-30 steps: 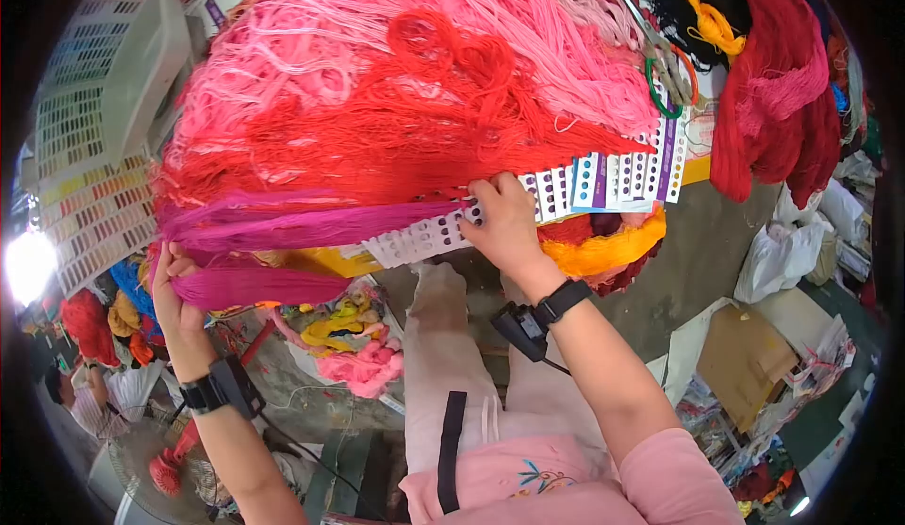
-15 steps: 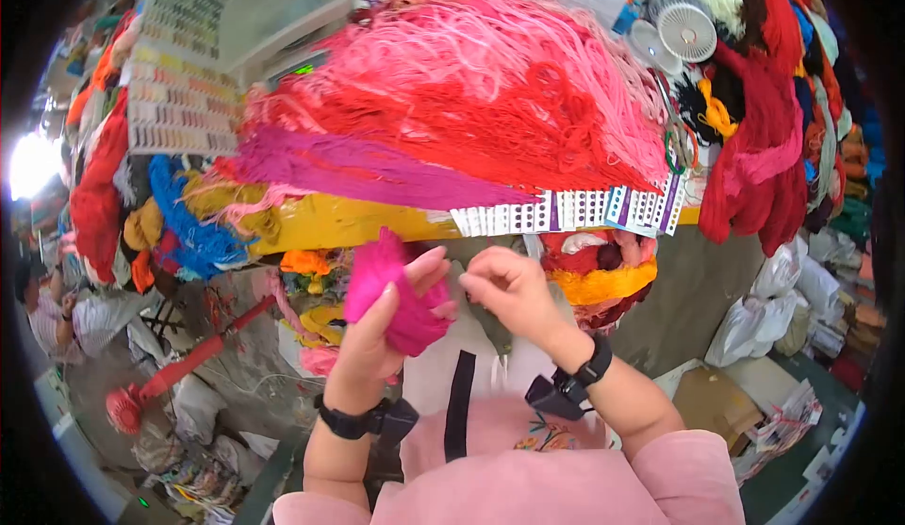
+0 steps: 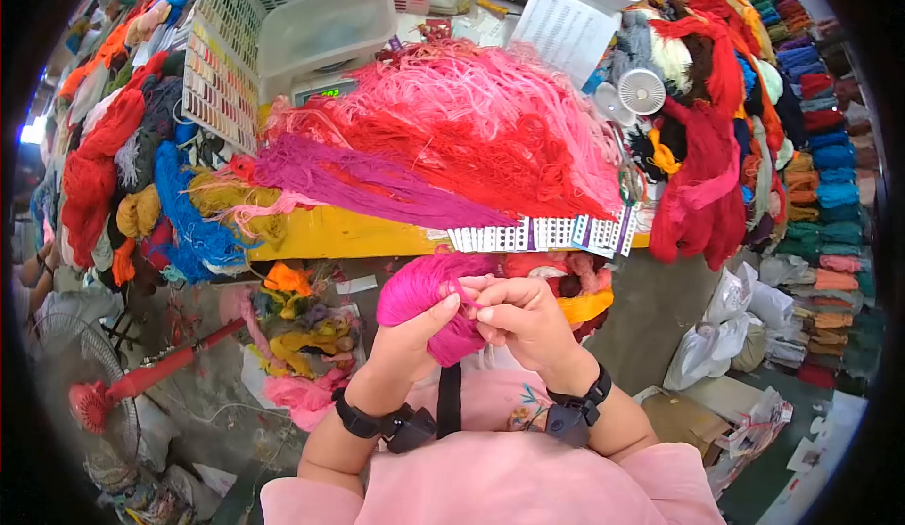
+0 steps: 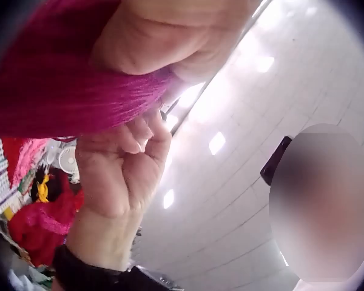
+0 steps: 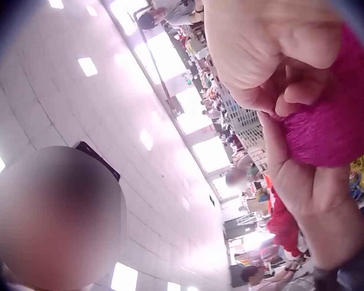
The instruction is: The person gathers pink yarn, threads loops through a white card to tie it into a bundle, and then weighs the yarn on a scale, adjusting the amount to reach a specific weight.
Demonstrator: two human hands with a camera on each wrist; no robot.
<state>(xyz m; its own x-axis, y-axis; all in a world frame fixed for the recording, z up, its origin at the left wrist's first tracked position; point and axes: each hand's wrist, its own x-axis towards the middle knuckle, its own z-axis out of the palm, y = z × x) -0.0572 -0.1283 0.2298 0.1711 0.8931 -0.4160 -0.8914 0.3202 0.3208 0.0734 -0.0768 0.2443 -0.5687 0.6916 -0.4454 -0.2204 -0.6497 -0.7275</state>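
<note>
In front of the chest, my left hand [image 3: 415, 341] grips a bright magenta skein of thread [image 3: 407, 291], its thumb lying across the front. My right hand [image 3: 535, 325] meets it at the right side, thumb and forefinger pinching a thin strand of the skein. The left wrist view shows the skein [image 4: 48, 79] spread wide, with the right hand [image 4: 118, 173] under its gathered end. From the right wrist, curled fingers of the right hand [image 5: 273, 48] sit against the magenta thread [image 5: 327, 136]. Part of the skein is hidden behind the fingers.
On the yellow-edged table [image 3: 344, 233] lie purple threads [image 3: 368, 184], red threads [image 3: 452, 157] and pink threads [image 3: 471, 87]. Punched cards [image 3: 514, 237] line the front edge. Hanging blue yarn [image 3: 179, 205] is at left, a red floor fan [image 3: 90, 404] lower left, dark red yarn [image 3: 702, 190] right.
The left hand has lifted the magenta skein from the table's left to the chest. The right hand left the cards and came to the skein, pinching its strand. The head view has shifted.
</note>
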